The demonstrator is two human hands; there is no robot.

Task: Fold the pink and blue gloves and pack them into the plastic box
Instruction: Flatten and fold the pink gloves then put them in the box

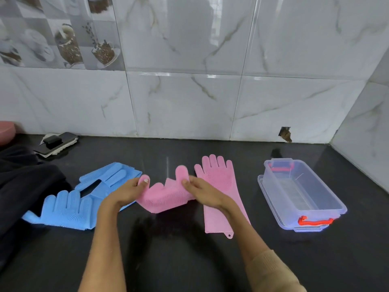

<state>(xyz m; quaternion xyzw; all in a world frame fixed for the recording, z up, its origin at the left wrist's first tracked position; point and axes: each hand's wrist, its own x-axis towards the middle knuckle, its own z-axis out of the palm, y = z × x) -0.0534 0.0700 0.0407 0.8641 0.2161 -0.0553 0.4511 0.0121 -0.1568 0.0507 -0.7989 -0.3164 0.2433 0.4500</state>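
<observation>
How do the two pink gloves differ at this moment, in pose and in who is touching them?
The held pink glove is bunched between the left hand and right hand; the flat pink glove is gripped by neither hand. The held pink glove is bent, with fingers curling upward; the flat pink glove lies spread full length on the counter, fingers toward the wall. Both share the same pink colour and bristled surface.

Two pink gloves: one (pixel 166 197) held up in two hands, left (pixel 126 191) and right (pixel 203 192), one (pixel 219 186) flat on the surface. Two blue gloves (pixel 67 209) (pixel 109 175) near the left edge. One plastic box (pixel 299 192) near the right edge. One phone (pixel 56 142) at the back left.
</observation>
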